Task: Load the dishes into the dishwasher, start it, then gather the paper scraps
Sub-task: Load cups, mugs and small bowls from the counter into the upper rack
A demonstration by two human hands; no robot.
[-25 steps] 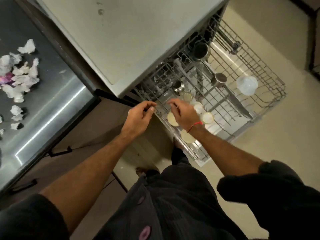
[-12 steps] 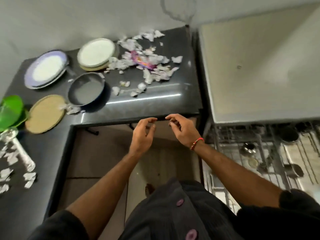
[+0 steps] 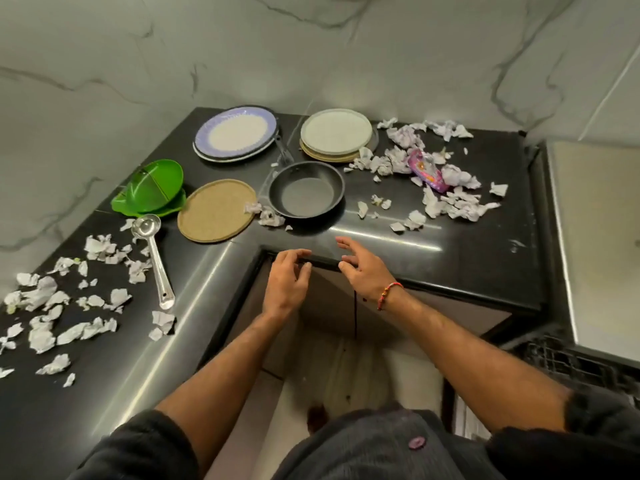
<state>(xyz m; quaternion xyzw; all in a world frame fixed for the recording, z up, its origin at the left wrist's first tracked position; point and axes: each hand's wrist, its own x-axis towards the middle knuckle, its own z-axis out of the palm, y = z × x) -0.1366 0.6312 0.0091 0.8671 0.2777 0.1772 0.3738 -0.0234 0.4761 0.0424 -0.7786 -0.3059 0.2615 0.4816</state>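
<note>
Dishes on the counter (image 3: 485, 258): one pan (image 3: 306, 190), both hands' (image 3: 285, 284) (image 3: 363, 268) grip released.

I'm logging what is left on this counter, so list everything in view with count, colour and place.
frying pan: one, black, middle of the counter, handle pointing to the wall
rimmed plate: one, purple and white, at the back, on another plate
plate stack: a few, pale on tan, at the back right of the pan
round mat: one, tan, left of the pan
green dishes: two or so, green, far left
ladle: one, steel, lying on the left counter
paper scraps: many, white, in piles right and left
wrapper: one, pink, among the right scraps
dishwasher rack: one, dark, lower right
left hand: empty, at the counter edge
right hand: empty, over the edge
</note>
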